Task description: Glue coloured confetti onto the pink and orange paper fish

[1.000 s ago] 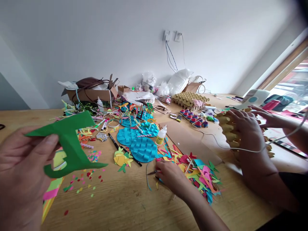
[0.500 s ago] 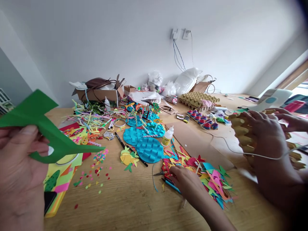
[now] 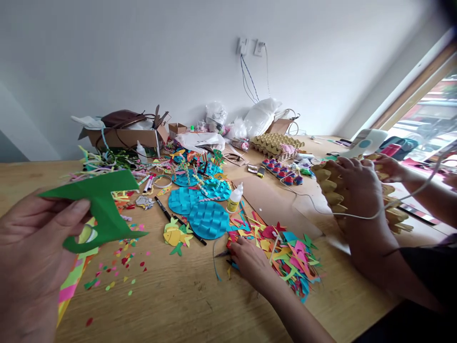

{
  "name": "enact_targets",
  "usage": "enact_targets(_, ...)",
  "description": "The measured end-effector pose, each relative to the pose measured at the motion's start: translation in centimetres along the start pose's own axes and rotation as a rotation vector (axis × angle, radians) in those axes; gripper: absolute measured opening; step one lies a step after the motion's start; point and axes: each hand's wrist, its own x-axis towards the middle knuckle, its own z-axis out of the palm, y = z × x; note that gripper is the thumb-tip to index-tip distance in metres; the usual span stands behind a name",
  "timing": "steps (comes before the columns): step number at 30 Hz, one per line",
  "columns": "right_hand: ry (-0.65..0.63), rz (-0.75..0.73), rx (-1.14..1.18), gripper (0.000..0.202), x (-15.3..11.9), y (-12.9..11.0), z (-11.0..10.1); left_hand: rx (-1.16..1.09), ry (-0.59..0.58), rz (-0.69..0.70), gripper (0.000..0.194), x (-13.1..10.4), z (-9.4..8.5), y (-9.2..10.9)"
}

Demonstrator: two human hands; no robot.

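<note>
My left hand (image 3: 46, 243) pinches a cut piece of green paper (image 3: 107, 209) between thumb and fingers, raised above the left side of the table. My right hand (image 3: 249, 259) rests at the left edge of a heap of coloured paper scraps (image 3: 296, 257), near dark scissor-like blades; its fingertips are partly hidden, so what they hold is unclear. Beyond it stand a glue bottle (image 3: 234, 199) and a round blue woven paper disc (image 3: 209, 220). A yellow and green paper fish (image 3: 175, 235) lies left of the disc, by black pens (image 3: 163, 209).
At the right, another person's hands (image 3: 360, 178) hold an egg tray (image 3: 330, 186), with a white cable (image 3: 332, 212) crossing in front. Cardboard (image 3: 274, 205) lies mid-table. A box (image 3: 124, 140), bags (image 3: 260, 119) and more egg trays (image 3: 273, 143) stand along the wall.
The view has turned to the right. The green paper has moved lower and tilted in my left hand. My right hand remains at the edge of the scraps.
</note>
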Motion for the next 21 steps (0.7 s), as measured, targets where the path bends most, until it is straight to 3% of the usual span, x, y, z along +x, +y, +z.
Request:
enact_targets(6,0.0,-0.043,-0.101,0.024,1.0,-1.0,-0.3,-0.008,-0.101,0.043,0.022,-0.2,0.6,-0.4)
enact_targets(12,0.043,-0.052,-0.038,0.02,0.6,0.0,-0.8,0.026,-0.13,-0.043,0.022,-0.8,0.8,-0.2)
enact_targets(15,0.102,-0.035,0.184,0.013,-0.1,1.6,-2.1,0.022,-0.125,-0.057,0.021,-0.7,0.6,-0.5)
enact_targets(21,0.182,0.032,0.993,0.007,-0.6,5.6,-3.4,0.021,-0.117,-0.179,0.016,-0.9,0.9,-0.5)
